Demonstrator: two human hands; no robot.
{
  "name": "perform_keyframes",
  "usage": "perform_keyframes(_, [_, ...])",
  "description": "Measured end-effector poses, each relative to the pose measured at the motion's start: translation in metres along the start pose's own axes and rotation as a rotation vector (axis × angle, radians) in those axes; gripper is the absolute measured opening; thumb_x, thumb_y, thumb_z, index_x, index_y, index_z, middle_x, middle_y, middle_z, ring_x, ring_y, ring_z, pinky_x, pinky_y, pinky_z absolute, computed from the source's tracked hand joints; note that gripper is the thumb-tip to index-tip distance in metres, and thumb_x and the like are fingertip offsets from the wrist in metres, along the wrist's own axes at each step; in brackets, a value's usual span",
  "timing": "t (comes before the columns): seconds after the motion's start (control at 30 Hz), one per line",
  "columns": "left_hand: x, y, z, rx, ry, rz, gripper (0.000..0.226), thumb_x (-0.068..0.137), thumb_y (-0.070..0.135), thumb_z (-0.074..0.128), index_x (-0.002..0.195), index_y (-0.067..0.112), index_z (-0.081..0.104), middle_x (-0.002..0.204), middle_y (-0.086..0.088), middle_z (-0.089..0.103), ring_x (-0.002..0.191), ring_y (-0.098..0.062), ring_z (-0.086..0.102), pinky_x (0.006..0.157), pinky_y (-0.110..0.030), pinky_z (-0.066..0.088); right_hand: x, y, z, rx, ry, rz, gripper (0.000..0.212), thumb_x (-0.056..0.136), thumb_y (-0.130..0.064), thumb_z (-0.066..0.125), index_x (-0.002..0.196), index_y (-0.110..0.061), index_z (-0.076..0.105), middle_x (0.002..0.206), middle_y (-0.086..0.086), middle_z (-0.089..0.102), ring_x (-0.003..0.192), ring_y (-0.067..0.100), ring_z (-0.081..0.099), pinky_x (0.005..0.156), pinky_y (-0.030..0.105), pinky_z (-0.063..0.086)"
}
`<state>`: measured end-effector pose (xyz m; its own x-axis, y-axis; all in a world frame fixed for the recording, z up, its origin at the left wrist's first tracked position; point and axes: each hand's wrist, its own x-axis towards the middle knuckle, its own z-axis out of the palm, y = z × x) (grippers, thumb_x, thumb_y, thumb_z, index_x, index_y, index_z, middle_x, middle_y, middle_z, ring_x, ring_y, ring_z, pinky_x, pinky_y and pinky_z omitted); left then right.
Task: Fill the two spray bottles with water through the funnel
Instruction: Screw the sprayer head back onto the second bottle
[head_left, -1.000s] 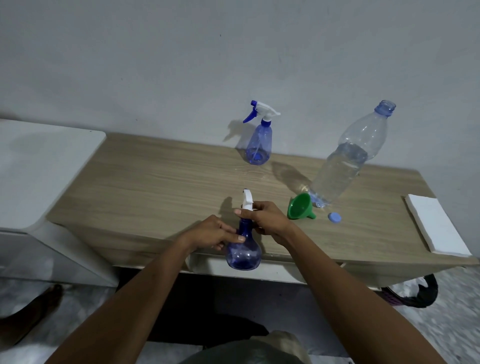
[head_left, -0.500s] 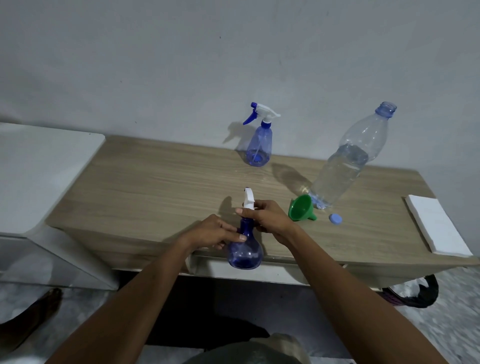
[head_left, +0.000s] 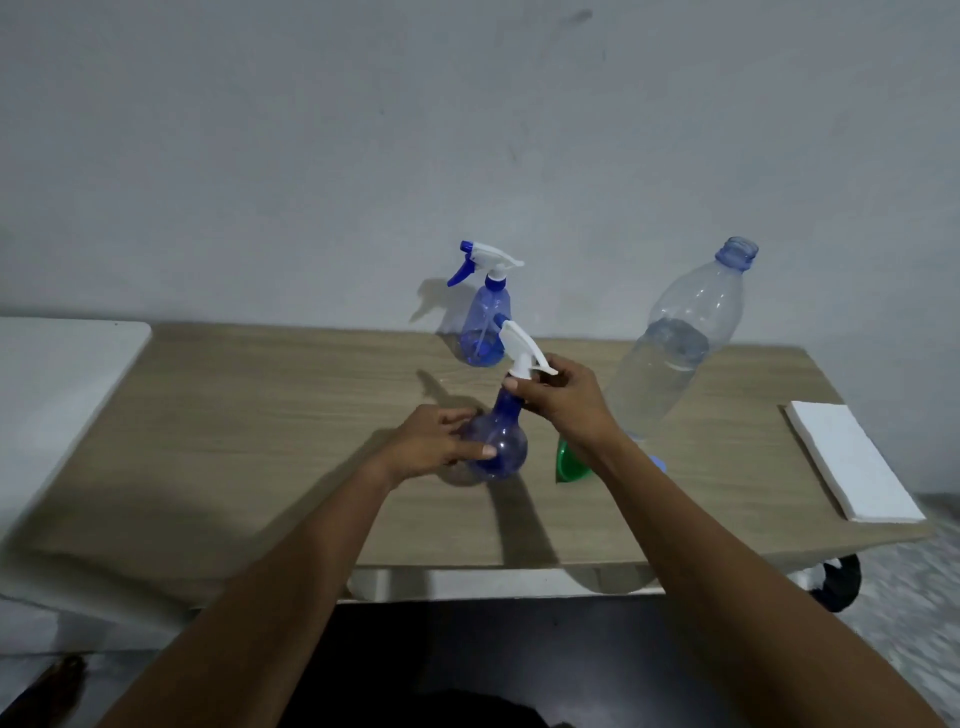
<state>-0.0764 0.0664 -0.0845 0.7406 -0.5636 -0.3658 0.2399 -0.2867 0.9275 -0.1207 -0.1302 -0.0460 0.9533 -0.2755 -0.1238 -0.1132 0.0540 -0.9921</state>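
Our right hand (head_left: 563, 400) has its fingers pinched shut around the neck collar of the near spray bottle (head_left: 498, 441), just below its white trigger head (head_left: 522, 351), while our left hand (head_left: 434, 441) curls around the round blue belly with the thumb laid across the front. The bottle tilts, its head leaning away from us and to the right, and its base sits near the middle of the wooden table (head_left: 260, 441); whether it rests on the wood or is lifted just clear of it we cannot tell. Both forearms reach in from the near edge, the right one crossing over the green funnel (head_left: 569, 465), which lies on its side just right of that bottle and is partly hidden by our wrist. A sliver of blue cap (head_left: 658, 462) shows past the same wrist. Behind the held bottle, close to the wall, stands the second spray bottle (head_left: 485, 332), upright with its head on. To its right a large clear water bottle (head_left: 670, 358) stands uncapped, about half full. A white pad (head_left: 852, 457) lies well right of the funnel at the table's end.
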Motion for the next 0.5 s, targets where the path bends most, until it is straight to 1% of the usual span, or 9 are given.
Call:
perform_keyframes(0.07, [0.024,0.003,0.009,0.061,0.154,0.097,0.068,0.062,0.009,0.093,0.125,0.010,0.066,0.115,-0.001,0.073,0.107,-0.015,0.069,0.089,-0.019,0.054,0.012,0.006,-0.006,-0.059,0.060,-0.066,0.031,0.082,0.003,0.080,0.109,-0.007,0.068,0.088,0.001,0.074,0.084,0.015,0.070,0.081,0.031,0.059])
perform_keyframes(0.13, [0.043,0.002,0.022,0.135,0.258,0.142,0.068,0.060,0.009,0.092,0.123,0.017,0.068,0.108,0.003,0.073,0.096,-0.011,0.069,0.085,-0.015,0.054,0.021,0.017,-0.011,-0.100,0.121,-0.061,0.046,0.081,0.001,0.081,0.121,-0.010,0.062,0.105,0.005,0.075,0.096,0.016,0.071,0.078,0.029,0.060])
perform_keyframes(0.17, [0.050,0.001,0.029,0.142,0.285,0.143,0.067,0.060,0.007,0.091,0.121,0.020,0.069,0.104,0.004,0.073,0.091,-0.012,0.069,0.082,-0.016,0.055,0.025,0.024,-0.015,-0.101,0.165,-0.036,0.051,0.080,0.001,0.082,0.123,-0.010,0.059,0.109,0.006,0.074,0.099,0.018,0.071,0.077,0.030,0.060])
perform_keyframes(0.23, [0.068,-0.005,0.041,0.103,0.329,0.166,0.064,0.057,0.010,0.088,0.116,0.026,0.069,0.103,0.001,0.075,0.092,-0.021,0.072,0.083,-0.029,0.059,0.035,0.038,-0.021,-0.054,0.249,0.016,0.051,0.079,0.005,0.081,0.122,-0.008,0.057,0.107,0.009,0.073,0.099,0.024,0.072,0.081,0.036,0.061])
perform_keyframes(0.3, [0.086,-0.013,0.050,0.082,0.359,0.196,0.061,0.058,0.010,0.083,0.112,0.033,0.069,0.101,0.000,0.076,0.092,-0.023,0.073,0.084,-0.041,0.060,0.047,0.048,-0.026,-0.034,0.316,0.030,0.048,0.078,0.006,0.081,0.120,-0.005,0.061,0.107,0.011,0.075,0.101,0.029,0.073,0.087,0.041,0.062])
perform_keyframes(0.37, [0.103,-0.015,0.058,0.072,0.393,0.220,0.062,0.061,0.009,0.080,0.118,0.031,0.067,0.101,0.000,0.075,0.091,-0.023,0.073,0.084,-0.044,0.059,0.060,0.052,-0.028,-0.022,0.341,0.010,0.044,0.079,0.006,0.080,0.119,-0.006,0.065,0.109,0.010,0.076,0.104,0.026,0.074,0.092,0.041,0.061])
perform_keyframes(0.4, [0.111,-0.015,0.062,0.078,0.417,0.232,0.062,0.063,0.009,0.080,0.120,0.031,0.067,0.103,0.000,0.075,0.090,-0.021,0.072,0.084,-0.042,0.059,0.067,0.054,-0.029,-0.026,0.345,0.004,0.043,0.080,0.006,0.079,0.119,-0.008,0.066,0.109,0.008,0.076,0.106,0.023,0.073,0.094,0.040,0.060])
perform_keyframes(0.43, [0.116,-0.013,0.065,0.102,0.435,0.231,0.060,0.066,0.009,0.079,0.121,0.030,0.067,0.105,0.001,0.074,0.089,-0.017,0.071,0.083,-0.036,0.059,0.074,0.053,-0.030,-0.047,0.349,-0.004,0.043,0.081,0.004,0.079,0.119,-0.010,0.066,0.111,0.006,0.076,0.107,0.022,0.073,0.095,0.039,0.059])
perform_keyframes(0.5, [0.125,-0.008,0.069,0.140,0.447,0.248,0.055,0.072,0.004,0.078,0.120,0.029,0.067,0.106,0.004,0.074,0.086,-0.009,0.069,0.076,-0.015,0.054,0.085,0.055,-0.033,-0.125,0.339,-0.012,0.043,0.083,-0.003,0.080,0.122,-0.016,0.067,0.116,0.003,0.075,0.111,0.020,0.070,0.098,0.038,0.058])
